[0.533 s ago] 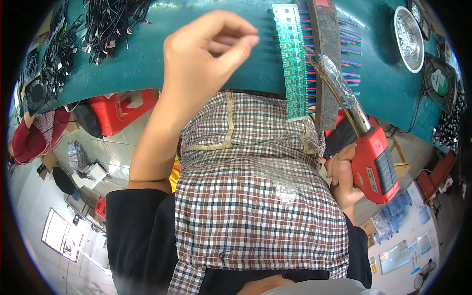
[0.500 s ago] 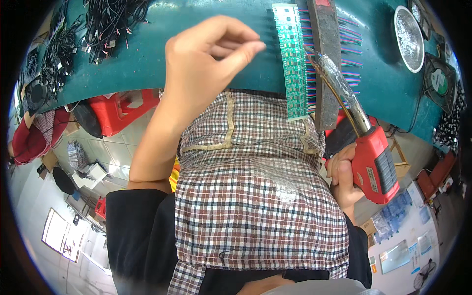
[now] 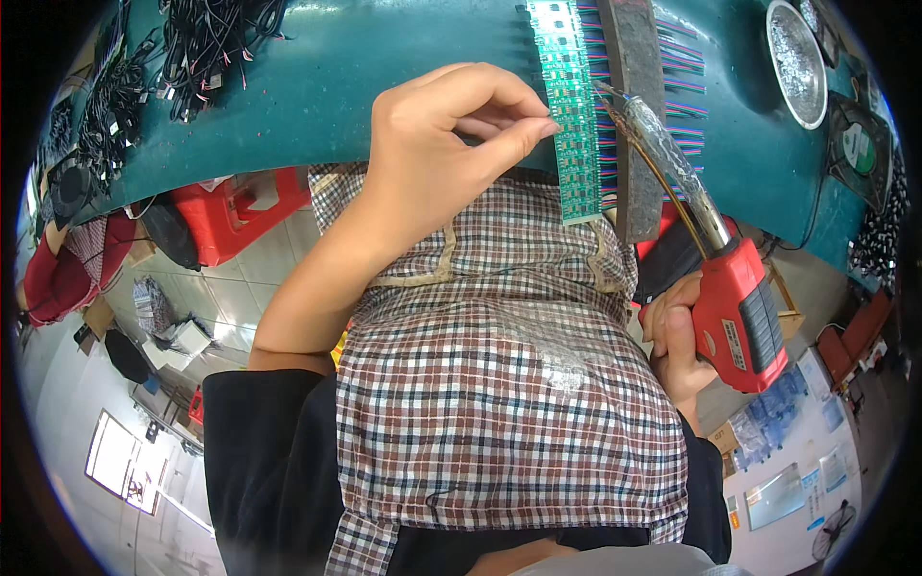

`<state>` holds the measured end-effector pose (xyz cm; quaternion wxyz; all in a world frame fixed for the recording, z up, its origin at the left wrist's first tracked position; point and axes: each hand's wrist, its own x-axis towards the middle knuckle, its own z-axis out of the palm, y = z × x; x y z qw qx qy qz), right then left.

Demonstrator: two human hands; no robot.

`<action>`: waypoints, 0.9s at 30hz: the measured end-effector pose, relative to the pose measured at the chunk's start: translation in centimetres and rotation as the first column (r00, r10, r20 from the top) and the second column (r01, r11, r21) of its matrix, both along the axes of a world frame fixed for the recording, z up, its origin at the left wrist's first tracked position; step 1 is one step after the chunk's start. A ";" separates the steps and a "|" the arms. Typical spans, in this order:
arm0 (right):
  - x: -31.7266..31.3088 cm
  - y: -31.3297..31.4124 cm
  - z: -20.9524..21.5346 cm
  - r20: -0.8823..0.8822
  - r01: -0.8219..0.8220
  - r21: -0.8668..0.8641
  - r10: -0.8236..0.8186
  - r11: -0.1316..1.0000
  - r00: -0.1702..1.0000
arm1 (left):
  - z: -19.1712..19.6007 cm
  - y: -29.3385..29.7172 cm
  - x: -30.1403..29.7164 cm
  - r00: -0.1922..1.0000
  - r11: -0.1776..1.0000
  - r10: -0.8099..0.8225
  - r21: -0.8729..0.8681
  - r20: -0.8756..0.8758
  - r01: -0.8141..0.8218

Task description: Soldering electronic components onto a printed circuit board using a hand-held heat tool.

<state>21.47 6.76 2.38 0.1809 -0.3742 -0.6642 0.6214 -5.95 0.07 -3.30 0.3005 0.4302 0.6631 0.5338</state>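
nearest in, a plaid checked apron [image 3: 499,384] covers the person's lap, with black sleeves on either side. the right hand [image 3: 672,331] is wrapped tight around the red handle of a soldering gun [image 3: 740,307], fingers closed on the grip; the gun's long foil-wrapped barrel runs up and away from that fist, its tip ending just beside the far part of a green circuit board strip [image 3: 573,115]. the left hand [image 3: 451,144] is raised above the apron, thumb and forefinger pinched together; whether something thin sits in the pinch cannot be told. the pinched fingertips [image 3: 543,130] sit right at the strip's left edge, touching or nearly so. just right of the strip, coloured wires [image 3: 687,67] fan out under a dark flat bar [image 3: 634,106] lying along it. all this rests on a teal workbench [image 3: 336,77]. further right lies a round metal dish [image 3: 795,60]; far left, a heap of black cables [image 3: 206,43].
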 end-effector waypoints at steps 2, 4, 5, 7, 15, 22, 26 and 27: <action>0.0 -0.2 0.2 0.004 0.012 0.004 -0.012 1.000 1.000 | 0.1 0.1 0.1 0.999 0.999 0.014 0.031 -0.041 -0.013; 0.0 -0.3 0.3 0.020 0.029 0.003 -0.029 1.000 0.999 | 0.0 0.1 0.1 0.998 0.999 0.004 0.032 -0.058 -0.002; 0.0 -0.3 0.2 0.020 0.029 0.002 -0.029 1.000 0.999 | 0.0 0.1 0.1 0.997 0.999 -0.005 0.031 -0.074 0.007; 0.0 -0.3 0.2 0.016 0.033 0.002 -0.033 0.999 0.999 | 0.0 0.1 0.2 0.997 0.999 0.005 0.032 -0.077 -0.003; 0.8 -0.7 0.4 0.134 0.042 0.032 -0.046 0.999 0.990 | -0.4 0.2 0.4 0.989 0.999 0.013 0.041 -0.145 -0.007; 0.9 -0.8 0.5 0.235 0.007 0.043 -0.017 0.999 0.972 | -0.5 0.4 0.5 0.989 0.997 0.058 0.055 -0.136 -0.051; 0.7 -0.8 0.4 0.233 0.017 0.009 -0.018 1.000 0.972 | -0.7 0.4 0.5 0.986 0.995 0.079 0.073 -0.149 -0.069; 0.6 -0.7 0.4 0.210 0.029 -0.029 -0.023 0.999 0.978 | -0.7 0.4 0.5 0.985 0.995 0.080 0.073 -0.150 -0.070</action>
